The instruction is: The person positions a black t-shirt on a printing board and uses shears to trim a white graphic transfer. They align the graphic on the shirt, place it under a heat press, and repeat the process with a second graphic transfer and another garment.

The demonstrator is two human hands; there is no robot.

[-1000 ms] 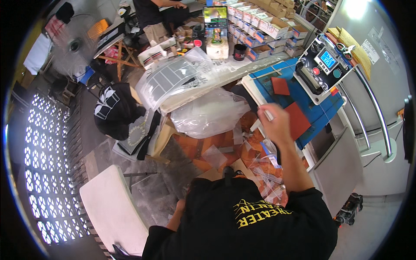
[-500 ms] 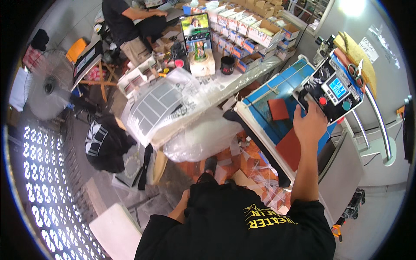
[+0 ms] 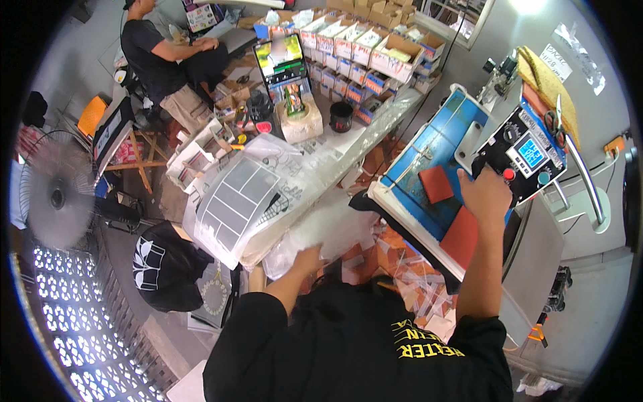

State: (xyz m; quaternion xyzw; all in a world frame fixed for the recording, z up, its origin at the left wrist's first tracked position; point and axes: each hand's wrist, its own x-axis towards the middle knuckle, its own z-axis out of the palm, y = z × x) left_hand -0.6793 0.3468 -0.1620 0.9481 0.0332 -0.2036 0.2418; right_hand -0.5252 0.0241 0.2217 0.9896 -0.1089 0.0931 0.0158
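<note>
My right hand [image 3: 486, 193] is wrapped over a black handle [image 3: 478, 165] at the edge of a heat press control box [image 3: 499, 137], which has a lit blue display and red and green buttons. Left of it lies the press's blue bed [image 3: 443, 128], with a small rust-red pad [image 3: 436, 184] and a larger rust-red sheet [image 3: 461, 236] on it. My left hand [image 3: 309, 259] is low in front of me, beside clear plastic wrapping [image 3: 321, 234] hanging off the table. Its fingers are blurred, and whether they touch the plastic I cannot tell.
A printed grey-panelled sheet [image 3: 242, 201] covers the near table end. Beyond stand a tablet [image 3: 278, 63], a black mug [image 3: 341, 117] and stacked boxes [image 3: 395, 55]. A fan [image 3: 59, 194] spins at left; a seated person [image 3: 151, 57] is behind it. Scraps [image 3: 418, 295] litter the floor.
My left arm has come up and forward from my side, so the left hand now shows by the plastic. My right hand stays at the handle. The view has shifted a little.
</note>
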